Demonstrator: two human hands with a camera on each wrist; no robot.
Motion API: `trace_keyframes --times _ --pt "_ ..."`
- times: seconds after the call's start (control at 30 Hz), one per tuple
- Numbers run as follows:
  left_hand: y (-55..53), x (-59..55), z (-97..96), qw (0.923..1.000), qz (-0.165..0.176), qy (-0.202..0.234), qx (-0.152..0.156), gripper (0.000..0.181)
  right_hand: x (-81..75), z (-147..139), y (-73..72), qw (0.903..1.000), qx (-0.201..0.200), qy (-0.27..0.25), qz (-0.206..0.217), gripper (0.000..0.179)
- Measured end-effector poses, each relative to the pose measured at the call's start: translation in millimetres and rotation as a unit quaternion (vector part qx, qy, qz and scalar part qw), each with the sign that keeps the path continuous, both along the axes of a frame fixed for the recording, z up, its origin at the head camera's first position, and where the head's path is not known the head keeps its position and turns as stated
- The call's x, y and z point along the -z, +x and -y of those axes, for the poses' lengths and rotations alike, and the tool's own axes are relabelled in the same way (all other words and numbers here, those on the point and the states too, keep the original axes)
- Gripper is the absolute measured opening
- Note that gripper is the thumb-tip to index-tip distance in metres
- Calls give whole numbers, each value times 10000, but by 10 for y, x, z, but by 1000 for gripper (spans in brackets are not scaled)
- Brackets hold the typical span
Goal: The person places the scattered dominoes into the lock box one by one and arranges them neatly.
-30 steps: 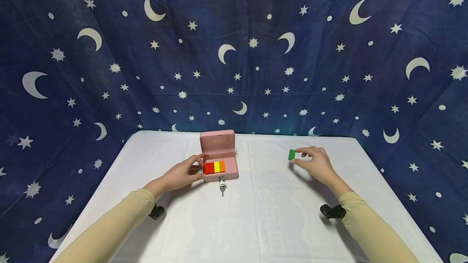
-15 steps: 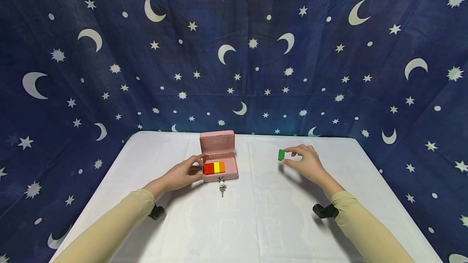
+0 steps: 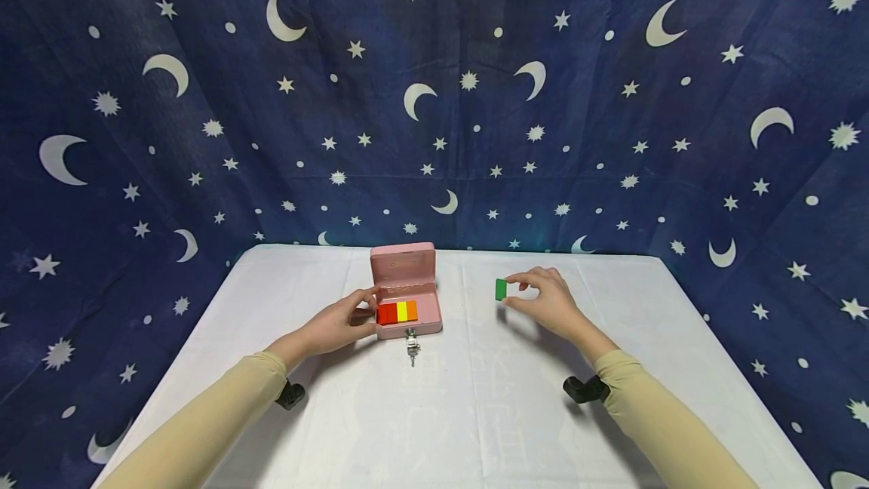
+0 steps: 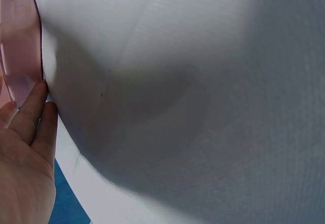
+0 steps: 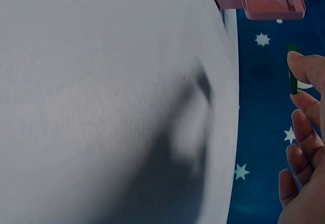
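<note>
A pink metal box [image 3: 429, 311] stands with its lid [image 3: 403, 266] raised. Inside, on the left, red, yellow [image 3: 402, 312] and orange [image 3: 412, 311] flat blocks lie side by side. My left hand [image 3: 336, 325] touches the box's left side; in the left wrist view its fingers [image 4: 31, 109] lie fairly straight against the wall. To the right of the box, my right hand [image 3: 551, 308] pinches a thin green block [image 3: 501, 290] between thumb and fingers, held upright above the table. The right wrist view shows the green block [image 5: 293, 71] edge-on.
A small lock with keys [image 3: 413, 349] hangs at the front of the box. White cloth [image 3: 434, 429] covers the table. Behind it hangs a dark blue curtain [image 3: 475, 157] with moons and stars. A black wrist mount [image 3: 585, 390] sits under the right wrist.
My right hand has moved left with the green block, closer to the box. The left hand, the box and the blocks inside have stayed in place.
</note>
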State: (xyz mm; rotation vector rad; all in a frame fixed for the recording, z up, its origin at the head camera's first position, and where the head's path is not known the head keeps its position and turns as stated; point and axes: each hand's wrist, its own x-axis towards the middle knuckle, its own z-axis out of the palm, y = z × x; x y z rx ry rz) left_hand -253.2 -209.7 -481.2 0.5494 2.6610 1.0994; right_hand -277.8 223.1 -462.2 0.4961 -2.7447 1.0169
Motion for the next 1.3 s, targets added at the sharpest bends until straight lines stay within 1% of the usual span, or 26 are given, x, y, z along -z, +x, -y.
trace_keyframes --times 0.17,0.23,0.4,0.47,0.63,0.87,1.07,1.3 --pt "-5 2 2 10000 -12 -35 1 42 19 96 -16 9999 -108 -4 9 44" --pt "-9 6 0 10000 -29 -66 -15 46 30 135 -22 9999 -152 11 -10 44" --pt "-11 12 -3 9999 -28 -85 -47 44 56 225 -40 9997 -238 18 -18 43" --pt "-10 11 -2 10000 -12 -68 -39 40 63 258 -48 9996 -277 3 20 42" --pt "-9 2 -3 10000 9 -40 -47 42 69 342 -65 9993 -387 -5 0 41" --pt "-11 2 1 9999 31 -83 -75 43 65 459 -77 9990 -445 61 -25 42" --pt "-19 7 -1 9999 79 -32 -69 42 69 560 -106 9987 -502 125 11 43" --pt "-33 26 11 10000 -32 -23 7 42 60 677 -112 9982 -590 120 -20 43"
